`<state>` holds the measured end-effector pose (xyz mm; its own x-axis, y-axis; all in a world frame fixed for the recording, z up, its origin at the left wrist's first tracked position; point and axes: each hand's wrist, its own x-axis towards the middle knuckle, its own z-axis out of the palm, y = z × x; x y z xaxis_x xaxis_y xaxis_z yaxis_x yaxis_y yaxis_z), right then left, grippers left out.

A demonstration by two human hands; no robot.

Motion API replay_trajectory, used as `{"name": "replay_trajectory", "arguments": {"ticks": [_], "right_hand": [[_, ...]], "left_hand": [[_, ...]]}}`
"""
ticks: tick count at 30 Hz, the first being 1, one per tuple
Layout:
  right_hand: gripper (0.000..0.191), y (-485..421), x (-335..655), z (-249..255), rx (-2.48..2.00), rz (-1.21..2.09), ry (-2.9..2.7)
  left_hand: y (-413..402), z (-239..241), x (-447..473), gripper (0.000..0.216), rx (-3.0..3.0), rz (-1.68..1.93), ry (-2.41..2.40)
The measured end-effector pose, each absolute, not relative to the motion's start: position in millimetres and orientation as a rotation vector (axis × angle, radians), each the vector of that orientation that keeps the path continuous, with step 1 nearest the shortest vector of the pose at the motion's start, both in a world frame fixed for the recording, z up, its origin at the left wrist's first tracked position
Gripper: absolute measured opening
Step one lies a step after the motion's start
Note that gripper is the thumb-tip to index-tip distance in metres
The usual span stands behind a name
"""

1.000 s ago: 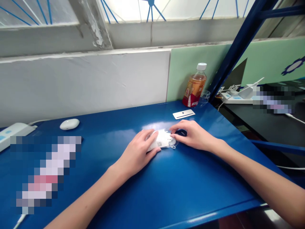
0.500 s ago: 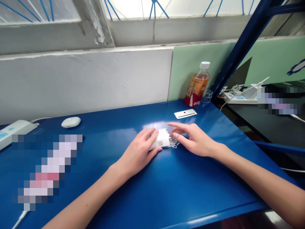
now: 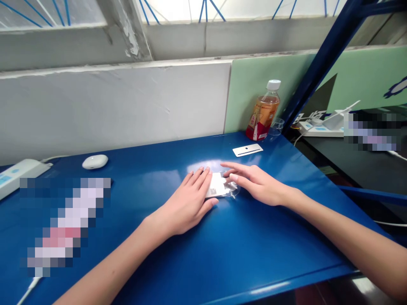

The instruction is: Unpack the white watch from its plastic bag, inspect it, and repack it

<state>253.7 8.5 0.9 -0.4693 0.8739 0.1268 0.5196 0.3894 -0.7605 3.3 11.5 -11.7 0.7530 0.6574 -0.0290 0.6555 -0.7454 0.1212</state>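
Observation:
A small white packet with a printed label (image 3: 217, 185) lies on the blue desk (image 3: 197, 262). Clear, crinkled plastic (image 3: 234, 186) sticks out from its right end. My left hand (image 3: 193, 197) rests flat over the packet's left part, fingers stretched out and thumb along the near side. At the plastic end is my right hand (image 3: 254, 182), its index finger stretched out above the packet and its thumb apart. The other right fingertips are at the plastic, partly hidden behind the thumb, and I cannot tell whether they press on it.
A white card with a dark slot (image 3: 248, 150) lies behind my right hand, near a bottle of amber drink (image 3: 263, 111). To the left are a white earbud case (image 3: 95, 161), a power strip (image 3: 25, 173) and a blurred-out phone-like object (image 3: 70, 220) with a cable.
My left hand has flattened, its fingers straightening over the packet. My right hand has shifted slightly left, with its fingers still at the plastic end.

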Motion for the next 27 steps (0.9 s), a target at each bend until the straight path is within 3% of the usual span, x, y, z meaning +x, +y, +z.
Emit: {"name": "replay_trajectory", "arguments": {"ticks": [8,17,27], "right_hand": [[0.027,16,262,-3,-1.417,0.215,-2.195],[0.024,12,256,-2,-1.026,0.446,-2.266],[0.03,6,251,-5,-0.928,0.155,-2.507]], "left_hand": [[9,-12,7,0.075,2.82,0.034,1.103],[8,-13,8,0.076,2.816,0.019,1.129],[7,-12,10,0.075,2.798,0.031,1.142]]}}
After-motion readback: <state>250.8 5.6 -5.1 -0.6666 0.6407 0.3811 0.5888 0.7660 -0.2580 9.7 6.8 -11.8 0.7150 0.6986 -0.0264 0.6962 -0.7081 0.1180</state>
